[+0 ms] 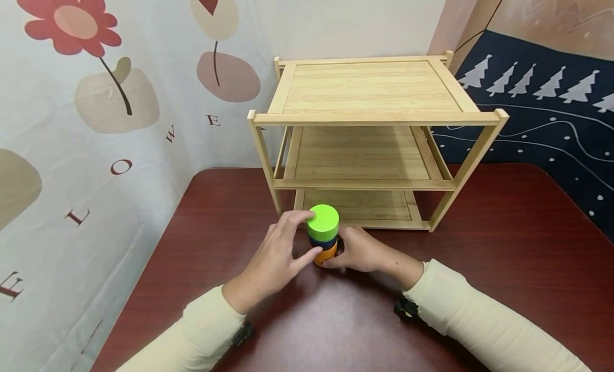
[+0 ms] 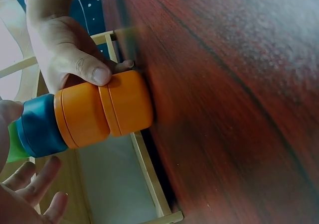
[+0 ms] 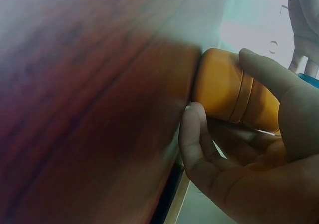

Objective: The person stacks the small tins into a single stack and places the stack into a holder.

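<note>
In front of the rack a cylindrical stacked container [image 1: 323,223] stands upright, its flat top bright green, with a dark blue section [image 2: 42,127] below and an orange lower part [image 2: 124,104] marked by a seam. My right hand [image 1: 362,249] grips the orange part low down, thumb across its side near the seam and a fingertip close to the tabletop. From the left, my left hand [image 1: 275,252] reaches about the upper part: a finger is at the green rim, and the thumb overlaps the blue section. Its other fingers are spread beside the container, apart from it in the left wrist view.
A light wooden three-tier rack [image 1: 374,119] stands on the dark red table [image 1: 220,217] just behind the container. Behind and left hangs a flower-printed cloth [image 1: 177,127]; a dark blue cloth with white trees [image 1: 542,121] is at the right. Both sleeves are cream.
</note>
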A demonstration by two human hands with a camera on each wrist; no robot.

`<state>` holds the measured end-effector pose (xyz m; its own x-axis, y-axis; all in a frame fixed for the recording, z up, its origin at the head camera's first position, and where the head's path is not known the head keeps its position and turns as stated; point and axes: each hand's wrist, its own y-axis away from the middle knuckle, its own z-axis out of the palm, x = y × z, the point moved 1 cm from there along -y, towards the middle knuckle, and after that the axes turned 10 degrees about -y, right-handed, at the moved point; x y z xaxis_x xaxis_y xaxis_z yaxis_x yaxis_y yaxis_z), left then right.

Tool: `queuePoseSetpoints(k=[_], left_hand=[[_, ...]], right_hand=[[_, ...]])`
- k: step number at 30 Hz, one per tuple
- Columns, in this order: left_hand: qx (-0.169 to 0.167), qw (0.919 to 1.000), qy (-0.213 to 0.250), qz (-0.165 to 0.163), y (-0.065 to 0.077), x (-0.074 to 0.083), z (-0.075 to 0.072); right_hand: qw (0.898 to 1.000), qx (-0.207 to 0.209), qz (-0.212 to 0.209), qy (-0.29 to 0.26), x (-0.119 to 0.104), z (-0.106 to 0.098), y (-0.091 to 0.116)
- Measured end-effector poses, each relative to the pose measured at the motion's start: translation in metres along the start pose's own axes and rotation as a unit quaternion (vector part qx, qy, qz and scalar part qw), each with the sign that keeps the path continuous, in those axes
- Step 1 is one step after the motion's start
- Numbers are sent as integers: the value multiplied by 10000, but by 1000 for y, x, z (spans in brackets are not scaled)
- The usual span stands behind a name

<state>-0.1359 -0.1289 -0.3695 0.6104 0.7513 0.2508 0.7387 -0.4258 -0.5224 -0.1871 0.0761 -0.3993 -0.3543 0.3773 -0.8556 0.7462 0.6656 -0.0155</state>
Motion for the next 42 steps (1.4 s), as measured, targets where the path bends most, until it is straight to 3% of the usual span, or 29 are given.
queuePoseSetpoints(k=[14, 27, 42], left_hand=[[-15, 9998, -48, 207, -3, 6, -5], [-83, 9993, -175, 312, -9, 13, -11], [-135, 9997, -215, 65, -19, 19, -16]], right_hand=[[9994, -185, 65, -269, -4, 1, 8], [9996, 143, -112, 220, -13, -4, 16], [9989, 392, -226, 141, -16, -8, 21]])
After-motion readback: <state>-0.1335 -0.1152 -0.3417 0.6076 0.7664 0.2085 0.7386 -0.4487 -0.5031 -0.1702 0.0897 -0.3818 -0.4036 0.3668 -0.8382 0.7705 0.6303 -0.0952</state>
